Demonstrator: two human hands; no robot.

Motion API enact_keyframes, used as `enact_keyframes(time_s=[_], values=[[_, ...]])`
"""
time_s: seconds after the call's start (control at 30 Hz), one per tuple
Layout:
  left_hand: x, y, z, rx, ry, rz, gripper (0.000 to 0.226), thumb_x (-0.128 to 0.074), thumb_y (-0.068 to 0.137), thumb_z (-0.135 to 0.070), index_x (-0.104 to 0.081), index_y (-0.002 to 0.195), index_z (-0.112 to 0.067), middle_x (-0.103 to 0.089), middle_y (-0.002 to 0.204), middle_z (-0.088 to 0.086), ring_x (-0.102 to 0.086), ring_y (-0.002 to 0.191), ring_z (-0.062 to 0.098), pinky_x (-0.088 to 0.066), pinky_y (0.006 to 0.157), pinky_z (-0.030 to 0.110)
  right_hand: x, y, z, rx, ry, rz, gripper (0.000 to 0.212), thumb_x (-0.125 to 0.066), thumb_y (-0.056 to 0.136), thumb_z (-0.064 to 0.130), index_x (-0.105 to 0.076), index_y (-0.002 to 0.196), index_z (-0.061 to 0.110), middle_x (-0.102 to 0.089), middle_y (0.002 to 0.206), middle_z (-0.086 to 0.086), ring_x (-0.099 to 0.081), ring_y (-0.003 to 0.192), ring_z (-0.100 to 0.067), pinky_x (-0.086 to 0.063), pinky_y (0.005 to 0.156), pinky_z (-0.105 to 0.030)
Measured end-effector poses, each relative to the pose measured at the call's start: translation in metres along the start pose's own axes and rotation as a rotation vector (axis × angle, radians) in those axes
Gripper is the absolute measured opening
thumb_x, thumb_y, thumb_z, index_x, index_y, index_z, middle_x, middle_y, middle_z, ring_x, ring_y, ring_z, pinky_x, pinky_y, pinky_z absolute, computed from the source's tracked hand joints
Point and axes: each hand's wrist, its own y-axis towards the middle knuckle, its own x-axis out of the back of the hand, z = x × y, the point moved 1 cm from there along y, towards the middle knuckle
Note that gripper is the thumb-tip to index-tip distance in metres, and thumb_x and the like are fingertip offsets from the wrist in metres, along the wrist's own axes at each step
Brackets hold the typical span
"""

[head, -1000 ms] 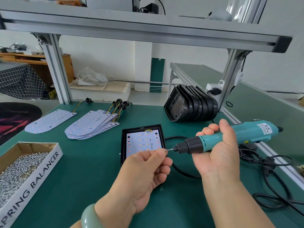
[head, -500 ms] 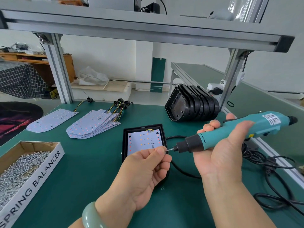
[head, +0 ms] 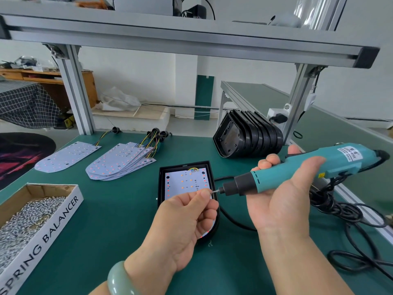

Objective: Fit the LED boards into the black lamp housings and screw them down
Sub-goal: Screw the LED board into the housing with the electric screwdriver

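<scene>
A black lamp housing (head: 161, 184) lies flat mid-table with a white LED board (head: 182, 182) inside it. My right hand (head: 282, 194) grips a teal electric screwdriver (head: 308, 165), held above the table with its bit pointing left. My left hand (head: 187, 216) pinches a small screw (head: 211, 191) against the bit tip, and covers the housing's near end. A fanned pile of several LED boards (head: 119, 162) and one lone board (head: 66, 156) lie at the back left. A stack of empty black housings (head: 248, 137) stands on edge at the back right.
A cardboard box (head: 53, 218) marked SPRING BALANCER, full of screws, sits at the left edge. The screwdriver's black cable (head: 344, 220) coils over the table's right side. Aluminium frame posts (head: 76, 92) rise at the back corners, with a beam overhead.
The screwdriver's rear end has tipped upward and to the right while its bit stays at my left fingertips. The camera has shifted a little. The housing and boards have not moved.
</scene>
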Motion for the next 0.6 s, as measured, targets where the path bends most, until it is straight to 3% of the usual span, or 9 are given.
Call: enact_keyframes(time_s=[0.1, 0.17, 0.27, 0.47, 0.6], values=[[0.003, 0.0, -0.006, -0.041, 0.039, 0.013, 0.031, -0.065, 0.085, -0.018, -0.071, 0.056, -0.011, -0.065, 0.062, 0.005, -0.054, 0.046, 0.007, -0.047, 0.042, 0.017, -0.001, 0.002, 0.007, -0.074, 0.102, 0.167, 0.038, -0.055, 0.079, 0.06, -0.06, 0.097, 0.027, -0.057, 0.077, 0.004, -0.055, 0.065, -0.013, -0.048, 0.067, -0.026], [0.004, -0.001, -0.009, -0.068, 0.063, 0.021, 0.032, -0.065, 0.085, -0.019, -0.072, 0.054, -0.013, -0.065, 0.063, 0.004, -0.054, 0.047, 0.006, -0.047, 0.043, 0.016, -0.001, 0.004, 0.012, -0.083, 0.117, 0.232, 0.021, -0.061, 0.082, 0.043, -0.057, 0.09, 0.024, -0.057, 0.078, 0.006, -0.056, 0.066, -0.01, -0.047, 0.072, -0.028], [0.003, -0.002, -0.009, -0.093, 0.06, 0.023, 0.031, -0.065, 0.084, -0.017, -0.073, 0.054, -0.014, -0.066, 0.063, 0.005, -0.055, 0.048, 0.006, -0.047, 0.044, 0.016, 0.0, 0.002, 0.012, -0.065, 0.092, 0.23, 0.005, -0.053, 0.081, 0.022, -0.049, 0.082, 0.023, -0.055, 0.073, 0.008, -0.053, 0.061, -0.007, -0.047, 0.069, -0.026], [0.004, -0.002, -0.015, -0.19, 0.196, 0.039, 0.035, -0.061, 0.088, -0.006, -0.075, 0.057, -0.016, -0.07, 0.064, 0.007, -0.06, 0.05, 0.008, -0.048, 0.046, 0.015, -0.001, -0.004, 0.004, -0.028, 0.058, 0.241, 0.004, -0.049, 0.083, 0.021, -0.052, 0.081, 0.023, -0.053, 0.069, 0.008, -0.049, 0.056, -0.008, -0.047, 0.062, -0.024], [0.007, -0.003, -0.02, -0.24, 0.262, 0.102, 0.031, -0.058, 0.091, -0.012, -0.079, 0.069, -0.018, -0.073, 0.072, 0.009, -0.064, 0.058, 0.01, -0.05, 0.052, 0.016, -0.001, -0.002, 0.008, -0.001, 0.044, 0.234, 0.004, -0.049, 0.085, 0.022, -0.053, 0.085, 0.022, -0.052, 0.068, 0.008, -0.048, 0.055, -0.007, -0.045, 0.063, -0.024]])
